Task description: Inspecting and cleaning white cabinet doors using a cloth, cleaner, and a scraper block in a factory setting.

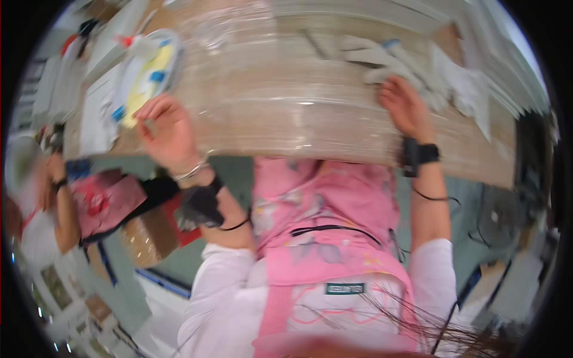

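The left hand (169,132), fingers spread, presses flat on the wrapped cardboard stack (286,101) at ten o'clock. The right hand (406,107) (fingers curled) rests on the stack's edge at two o'clock, beside white gloves (382,59).

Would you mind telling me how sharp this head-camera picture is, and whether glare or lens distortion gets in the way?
Head view: the whole frame is soft with motion blur, so the left hand and right hand lack crisp edges; glare streaks the clear wrap over the cardboard stack; fisheye bending curves the stack's edge and smears the rim, where another person at left is blurred.
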Demonstrator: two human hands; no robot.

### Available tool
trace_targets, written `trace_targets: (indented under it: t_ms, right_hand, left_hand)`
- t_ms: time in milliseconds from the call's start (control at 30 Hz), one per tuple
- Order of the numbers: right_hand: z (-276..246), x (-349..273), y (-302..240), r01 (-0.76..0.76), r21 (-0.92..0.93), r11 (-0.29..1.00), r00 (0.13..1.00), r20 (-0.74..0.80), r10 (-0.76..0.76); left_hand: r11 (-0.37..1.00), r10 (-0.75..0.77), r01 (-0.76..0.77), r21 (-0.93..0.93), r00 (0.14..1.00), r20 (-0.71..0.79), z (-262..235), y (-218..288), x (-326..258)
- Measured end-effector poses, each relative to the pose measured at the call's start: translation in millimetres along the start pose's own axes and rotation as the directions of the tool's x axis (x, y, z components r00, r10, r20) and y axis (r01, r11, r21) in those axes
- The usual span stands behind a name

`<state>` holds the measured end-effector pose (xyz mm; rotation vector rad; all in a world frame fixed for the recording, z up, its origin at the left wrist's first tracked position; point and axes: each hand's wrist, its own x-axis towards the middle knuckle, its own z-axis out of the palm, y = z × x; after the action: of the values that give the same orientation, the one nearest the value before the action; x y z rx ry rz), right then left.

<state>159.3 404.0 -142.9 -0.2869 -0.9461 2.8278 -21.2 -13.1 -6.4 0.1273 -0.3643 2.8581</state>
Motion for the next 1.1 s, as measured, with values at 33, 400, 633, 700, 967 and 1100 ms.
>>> trace_targets:
  t_ms: [33, 400, 633, 700, 967, 1100]
  right_hand:
    - [2, 1, -10, -0.006, -0.032, 0.999, 1.0, 0.03, 0.007]
    - [50, -6, 6, 0.009, -0.712, 0.702, 0.969, -0.166, -0.181]
    - [35, -9, -7, 0.071, -0.391, 0.918, 0.974, -0.17, -0.148]
    - [32, -9, -7, 0.083, -0.337, 0.938, 0.975, -0.168, -0.146]
    - [3, -3, -12, 0.133, 0.189, 0.973, 0.989, -0.087, -0.119]
    - [-7, -2, -16, 0.12, 0.396, 0.91, 0.993, -0.03, -0.118]
  left_hand:
    - [1.0, -0.002, 0.003, 0.025, 1.0, -0.016, -14, -6, -3]
    - [0.963, -0.189, 0.226, 0.148, 0.955, -0.229, -94, -40, -22]
    - [0.952, -0.205, 0.252, 0.173, 0.946, -0.251, -104, -45, -26]
    - [0.953, -0.204, 0.253, 0.168, 0.943, -0.261, -105, -45, -27]
    - [0.953, -0.205, 0.257, 0.163, 0.938, -0.279, -113, -46, -27]
    - [0.953, -0.178, 0.242, 0.18, 0.933, -0.313, -122, -45, -30]
